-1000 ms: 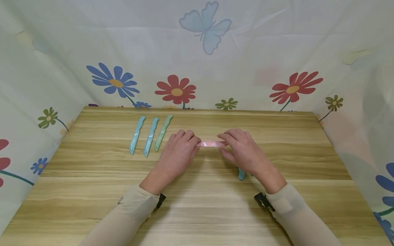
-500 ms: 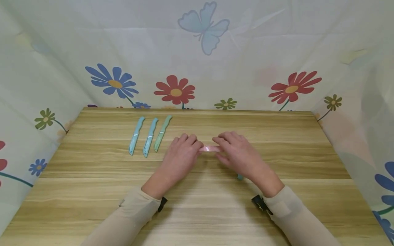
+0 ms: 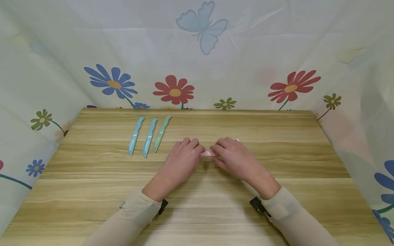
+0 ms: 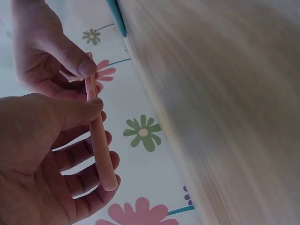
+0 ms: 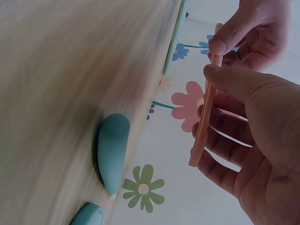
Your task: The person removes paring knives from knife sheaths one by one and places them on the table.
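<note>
1. Flowered sheeting (image 3: 246,51), pale: hung behind and beside a wood-grain worktop (image 3: 203,212).
2. Pink knife (image 3: 209,153), one: held clear of the worktop between both hands, crosswise in the head view and largely covered by them.
3. Left hand (image 3: 183,159): grip pinching the pink knife between thumb and fingers. Its rounded end (image 4: 108,180) lay across the fingers; we took it for the handle.
4. Right hand (image 3: 235,159): grip pinching the other half, thumb close to the left thumb. A squared end (image 5: 196,157) lay along the fingers; we took it for the sheath, though we could not make out the seam.
5. Handling: we judged the piece light, stiff and hard, probably plastic outside, smooth enough to slide under dry fingertips. We thought it hardly fragile, but assumed a sharp blade within.
6. Where to hold: we favoured the rounded end for a full finger wrap, and the sheath by its broad faces, keeping fingertips off the edge line.
7. Also logged: two blue knives (image 3: 135,136) and a green knife (image 3: 162,134), set apart in a row at left; two teal pieces (image 5: 113,152) lay on the worktop near the right hand, one cut off by the frame.
</note>
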A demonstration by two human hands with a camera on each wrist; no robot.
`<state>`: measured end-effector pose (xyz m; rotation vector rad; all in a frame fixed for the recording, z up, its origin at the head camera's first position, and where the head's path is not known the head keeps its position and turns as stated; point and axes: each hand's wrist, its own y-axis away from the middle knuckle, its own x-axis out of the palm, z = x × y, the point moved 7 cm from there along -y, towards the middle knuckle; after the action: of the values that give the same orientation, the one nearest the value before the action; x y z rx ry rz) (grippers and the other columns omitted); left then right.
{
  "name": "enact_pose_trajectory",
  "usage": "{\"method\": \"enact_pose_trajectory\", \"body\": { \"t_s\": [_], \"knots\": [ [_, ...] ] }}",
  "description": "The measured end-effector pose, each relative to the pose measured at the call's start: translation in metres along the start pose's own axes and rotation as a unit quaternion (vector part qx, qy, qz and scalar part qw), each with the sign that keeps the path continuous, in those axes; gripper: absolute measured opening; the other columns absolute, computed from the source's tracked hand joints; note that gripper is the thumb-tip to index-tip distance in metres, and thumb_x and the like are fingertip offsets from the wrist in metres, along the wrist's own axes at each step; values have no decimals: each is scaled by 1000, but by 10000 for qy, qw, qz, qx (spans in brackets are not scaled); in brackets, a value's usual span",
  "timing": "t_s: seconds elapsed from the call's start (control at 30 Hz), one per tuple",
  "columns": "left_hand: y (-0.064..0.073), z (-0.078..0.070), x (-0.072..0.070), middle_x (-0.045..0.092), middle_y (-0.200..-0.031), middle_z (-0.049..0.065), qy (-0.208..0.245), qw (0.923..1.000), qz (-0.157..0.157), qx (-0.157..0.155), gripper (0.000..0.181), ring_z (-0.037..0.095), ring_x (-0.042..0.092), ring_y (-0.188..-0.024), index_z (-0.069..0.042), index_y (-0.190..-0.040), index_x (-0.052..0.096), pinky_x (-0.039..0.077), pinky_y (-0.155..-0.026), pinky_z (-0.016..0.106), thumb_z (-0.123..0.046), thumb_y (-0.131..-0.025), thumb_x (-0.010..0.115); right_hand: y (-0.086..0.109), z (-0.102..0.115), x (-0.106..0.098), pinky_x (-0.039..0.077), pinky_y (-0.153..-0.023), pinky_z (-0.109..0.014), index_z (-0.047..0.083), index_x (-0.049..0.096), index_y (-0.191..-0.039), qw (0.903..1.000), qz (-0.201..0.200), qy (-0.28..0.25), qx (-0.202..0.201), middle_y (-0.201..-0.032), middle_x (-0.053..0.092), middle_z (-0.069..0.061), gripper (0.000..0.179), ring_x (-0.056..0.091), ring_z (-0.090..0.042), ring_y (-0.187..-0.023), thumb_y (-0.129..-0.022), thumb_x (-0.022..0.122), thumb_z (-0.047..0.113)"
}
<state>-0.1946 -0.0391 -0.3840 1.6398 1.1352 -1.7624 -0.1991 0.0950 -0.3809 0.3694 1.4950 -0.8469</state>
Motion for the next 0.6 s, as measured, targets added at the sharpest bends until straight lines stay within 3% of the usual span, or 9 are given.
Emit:
{"method": "enact_pose_trajectory", "body": {
  "t_s": [0.23, 0.6],
  "knots": [
    [0, -1, 1, 65, -104, 0, 77, 9999, 115, -65, 17, 23, 58, -95, -15, -114, 78, 51, -81, 38, -28, -105, 71, 0, 1, 0, 56, -85, -39, 7, 76, -111, 10000, -57, -70, -39, -103, 70, -4, 16, 64, -23, -94, -99, 78, 19],
    [1, 0, 4, 65, -105, 0, 95, 9996, 224, -137, 18, 22, 58, -96, -14, -114, 78, 51, -80, 37, -28, -105, 70, 1, 2, 2, 56, -85, -39, 8, 77, -111, 9997, 65, -212, 45, -105, 70, -3, 16, 63, -23, -95, -101, 76, 20]
  ]
}}
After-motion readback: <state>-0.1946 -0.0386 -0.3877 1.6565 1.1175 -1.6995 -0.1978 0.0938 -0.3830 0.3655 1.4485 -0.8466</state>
